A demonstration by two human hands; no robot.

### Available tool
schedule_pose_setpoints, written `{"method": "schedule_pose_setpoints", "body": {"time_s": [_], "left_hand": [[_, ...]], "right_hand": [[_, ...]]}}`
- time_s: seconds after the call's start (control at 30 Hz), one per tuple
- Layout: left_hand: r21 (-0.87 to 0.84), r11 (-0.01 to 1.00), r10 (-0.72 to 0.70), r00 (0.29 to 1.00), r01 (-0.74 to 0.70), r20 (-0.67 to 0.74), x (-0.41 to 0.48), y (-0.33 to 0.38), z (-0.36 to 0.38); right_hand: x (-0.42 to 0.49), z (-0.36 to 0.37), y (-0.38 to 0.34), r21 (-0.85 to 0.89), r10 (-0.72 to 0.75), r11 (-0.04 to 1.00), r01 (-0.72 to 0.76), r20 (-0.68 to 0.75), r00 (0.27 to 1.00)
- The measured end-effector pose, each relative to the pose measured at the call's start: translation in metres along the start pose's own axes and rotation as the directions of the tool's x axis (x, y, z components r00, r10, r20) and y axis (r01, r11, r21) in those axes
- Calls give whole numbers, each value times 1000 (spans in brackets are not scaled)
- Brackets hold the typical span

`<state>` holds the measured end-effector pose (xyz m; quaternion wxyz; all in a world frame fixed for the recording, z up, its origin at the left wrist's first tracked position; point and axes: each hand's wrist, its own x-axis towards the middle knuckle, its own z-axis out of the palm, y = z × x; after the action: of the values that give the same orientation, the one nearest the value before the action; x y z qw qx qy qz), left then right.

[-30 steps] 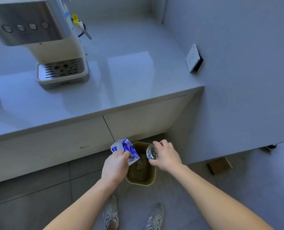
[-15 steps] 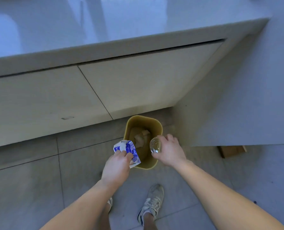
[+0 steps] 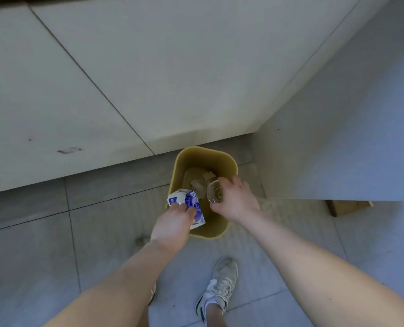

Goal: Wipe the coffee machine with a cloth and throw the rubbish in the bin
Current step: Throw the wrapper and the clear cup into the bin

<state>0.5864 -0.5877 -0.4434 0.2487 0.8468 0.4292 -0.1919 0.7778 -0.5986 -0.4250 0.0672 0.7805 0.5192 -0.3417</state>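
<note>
Low in the middle of the frame, both hands reach over the yellow bin (image 3: 229, 161), which stands on the tiled floor (image 3: 43, 244) against the cabinet front (image 3: 149, 79). The left hand (image 3: 172, 226) is closed around a crumpled blue-and-white wrapper (image 3: 189, 201), which juts from its fingertips over the bin's near-left rim. The right hand (image 3: 237, 200) grips a clear plastic cup (image 3: 215, 192), fingers curled round it, above the bin's opening. Brown paper scraps (image 3: 202, 180) lie inside
</note>
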Motion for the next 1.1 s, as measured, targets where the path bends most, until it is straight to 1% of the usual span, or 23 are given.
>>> {"method": "schedule_pose_setpoints", "body": {"time_s": [0.27,0.33,0.43,0.5,0.7,1.1], "left_hand": [[-30,1000,1,998,-3,-56,14,2,11],[-32,999,-1,997,-2,-83,13,2,13],[-21,1000,6,993,-8,-122,9,-1,15],[-11,1000,0,992,-2,-123,8,-3,13],[18,999,-46,988,49,-146,3,-6,1],[67,996,-51,983,64,-177,-10,4,-51]], "right_hand": [[20,7,2,24,-20,999,21,-23,1000],[25,9,1,63,-22,998,24,-26,999],[30,13,0,158,-1,987,-1,11,1000],[30,16,2,180,4,984,-3,-5,1000],[22,17,6,111,-34,993,39,-48,998],[-1,-24,-10,53,-87,994,90,-68,994]]}}
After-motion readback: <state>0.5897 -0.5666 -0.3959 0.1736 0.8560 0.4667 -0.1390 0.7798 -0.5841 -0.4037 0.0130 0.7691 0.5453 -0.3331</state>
